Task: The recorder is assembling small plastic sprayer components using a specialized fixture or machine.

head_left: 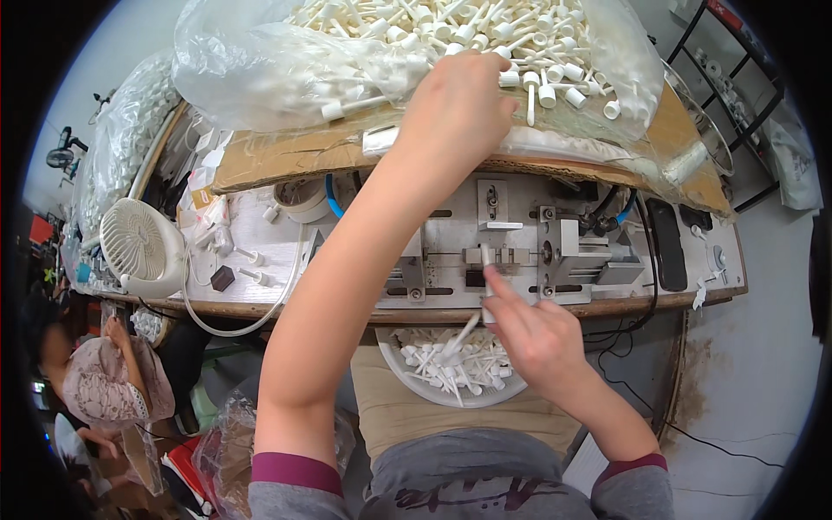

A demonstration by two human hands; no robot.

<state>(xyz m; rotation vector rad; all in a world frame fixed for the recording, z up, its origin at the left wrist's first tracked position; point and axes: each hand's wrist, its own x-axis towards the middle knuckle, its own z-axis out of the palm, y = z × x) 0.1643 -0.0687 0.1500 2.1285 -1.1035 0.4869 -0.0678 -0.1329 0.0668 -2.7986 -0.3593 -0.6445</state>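
My left hand (464, 100) stretches far forward over a large pile of white capped stems (555, 52). Its fingers curl down at the near side of the pile, and the tips are hidden behind the hand. My right hand (542, 334) is closed at the front of a metal clamping fixture (503, 256), with a white capped stem (488, 312) between its fingers. Its index finger points at a thin white stem (486, 254) standing in the middle of the fixture. Just below, a white bowl (399, 368) on my lap holds many similar pieces.
Cardboard (286, 156) carries the pile and its clear plastic bag (225, 61) above the fixture. A white fan (143, 243) stands at the left, and a black phone (667, 247) lies at the right. Another person (117, 381) sits at the far left. Black cables (624, 329) hang beside my right arm.
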